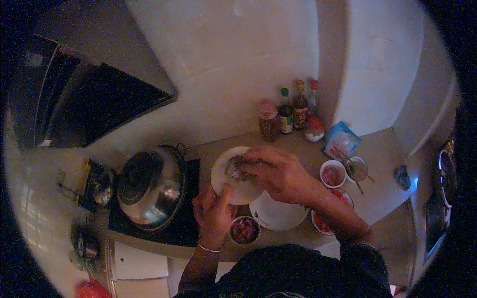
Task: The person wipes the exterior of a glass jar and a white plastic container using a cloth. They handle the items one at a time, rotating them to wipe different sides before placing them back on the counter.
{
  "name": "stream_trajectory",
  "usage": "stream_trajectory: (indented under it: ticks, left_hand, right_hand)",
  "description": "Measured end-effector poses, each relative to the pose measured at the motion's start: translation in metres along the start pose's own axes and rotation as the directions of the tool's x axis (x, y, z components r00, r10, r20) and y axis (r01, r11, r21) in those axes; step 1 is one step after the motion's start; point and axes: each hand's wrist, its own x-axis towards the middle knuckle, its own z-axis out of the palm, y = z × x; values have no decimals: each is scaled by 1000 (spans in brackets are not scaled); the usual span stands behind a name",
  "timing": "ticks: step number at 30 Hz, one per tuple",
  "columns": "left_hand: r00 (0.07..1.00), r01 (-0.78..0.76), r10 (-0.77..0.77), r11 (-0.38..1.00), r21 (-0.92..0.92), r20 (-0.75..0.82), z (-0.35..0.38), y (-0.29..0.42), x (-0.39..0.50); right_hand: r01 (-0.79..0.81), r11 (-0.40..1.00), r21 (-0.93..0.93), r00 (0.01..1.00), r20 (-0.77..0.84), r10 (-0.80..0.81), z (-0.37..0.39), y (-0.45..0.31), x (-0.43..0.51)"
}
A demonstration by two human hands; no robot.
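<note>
My left hand (pixel 216 208) grips the near-left rim of a white plate or shallow bowl (pixel 219 169), its thumb over the edge. Over the same dish, my right hand (pixel 277 171) has its fingers on a crumpled greyish lump (pixel 233 167); what the lump is cannot be told in the dim light. Beneath and to the right lies a larger white dish (pixel 281 216), partly covered by the held one and my right forearm. A small bowl (pixel 244 217) of dark reddish chunks stands just right of my left wrist.
A lidded metal wok (pixel 164 203) sits on the black hob (pixel 192 223) at left. Sauce bottles (pixel 286 115) and jars line the wall. On the right are a blue packet (pixel 343 138), a bowl of pinkish food (pixel 332 186), a bowl with chopsticks (pixel 366 167) and red pieces (pixel 322 219) under my forearm.
</note>
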Motion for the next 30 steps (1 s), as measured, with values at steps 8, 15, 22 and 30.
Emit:
stream_trajectory:
  ticks: [8,15,22,30]
  left_hand:
    - [996,-77,82,990,114,-35,10,12,2]
    - [949,259,-307,892,-370,-76,18,34,0]
    - [962,197,-247,923,-330,-117,23,35,-7]
    - [971,-98,176,911,400,-164,24,18,-24]
  right_hand:
    - [-48,999,14,977,-207,49,33,-1,-53]
    - [22,979,-202,983,-174,-58,46,-20,-56]
    - [-2,988,-154,968,-247,-37,42,-31,-37]
    - [-331,935,127,875,-330,354,36,-23,-7]
